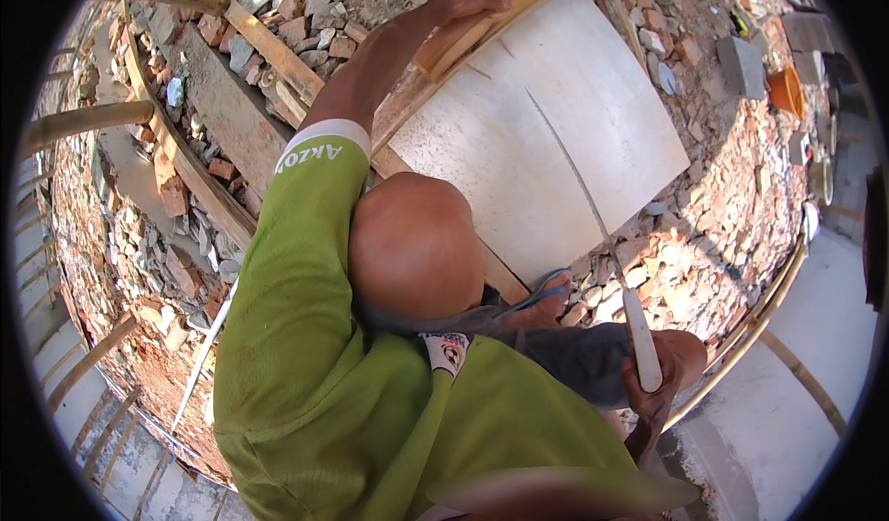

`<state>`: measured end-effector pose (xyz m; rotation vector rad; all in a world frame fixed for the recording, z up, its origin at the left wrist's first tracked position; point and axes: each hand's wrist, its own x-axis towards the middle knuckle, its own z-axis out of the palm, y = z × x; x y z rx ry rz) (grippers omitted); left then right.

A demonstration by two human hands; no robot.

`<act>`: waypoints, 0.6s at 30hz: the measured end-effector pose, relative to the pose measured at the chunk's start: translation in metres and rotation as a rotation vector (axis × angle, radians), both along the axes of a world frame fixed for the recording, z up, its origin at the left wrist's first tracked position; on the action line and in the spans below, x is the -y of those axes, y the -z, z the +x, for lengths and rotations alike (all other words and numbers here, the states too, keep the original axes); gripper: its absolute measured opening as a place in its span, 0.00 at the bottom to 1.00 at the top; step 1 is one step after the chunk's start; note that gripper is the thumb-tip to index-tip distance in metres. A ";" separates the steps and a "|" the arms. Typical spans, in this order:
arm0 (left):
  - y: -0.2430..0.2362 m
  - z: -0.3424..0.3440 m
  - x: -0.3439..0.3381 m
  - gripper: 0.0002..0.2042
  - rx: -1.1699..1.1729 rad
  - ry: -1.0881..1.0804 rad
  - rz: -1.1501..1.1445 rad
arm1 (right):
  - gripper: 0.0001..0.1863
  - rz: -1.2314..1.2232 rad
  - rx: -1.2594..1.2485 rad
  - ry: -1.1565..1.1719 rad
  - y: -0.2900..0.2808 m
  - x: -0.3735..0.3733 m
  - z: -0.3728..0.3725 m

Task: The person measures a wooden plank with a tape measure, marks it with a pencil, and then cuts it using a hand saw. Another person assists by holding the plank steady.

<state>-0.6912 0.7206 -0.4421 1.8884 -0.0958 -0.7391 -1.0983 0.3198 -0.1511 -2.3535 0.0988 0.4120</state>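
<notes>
My left arm reaches to the far side of a pale flat board (546, 141) on the ground. There my left hand (468, 7) is on a wooden plank (530, 0) along the board's far left edge, its fingers over the wood and partly hidden. Low on the right, my right hand (644, 382) is closed around the white handle of a hand saw (639, 331). The saw's narrow toothed blade points away from me, over the pale board. Whether the blade touches the board, I cannot tell.
Broken brick rubble (722, 188) surrounds the board. My bent knee (412, 243) and sandaled foot (546, 303) are close to its near edge. Wooden strips (245, 35) lie on the left. A grey block (741, 67) and an orange container (785, 91) stand at the far right.
</notes>
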 end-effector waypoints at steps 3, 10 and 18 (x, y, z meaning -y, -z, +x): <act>0.014 0.005 -0.010 0.45 -0.036 -0.038 -0.097 | 0.11 0.112 -0.042 -0.287 -0.019 0.026 0.013; 0.032 -0.001 -0.015 0.41 0.111 -0.145 -0.039 | 0.31 0.113 0.175 -0.299 0.016 -0.005 0.043; 0.036 0.006 -0.019 0.42 0.067 -0.135 0.014 | 0.29 0.276 0.161 -0.363 0.014 0.004 0.056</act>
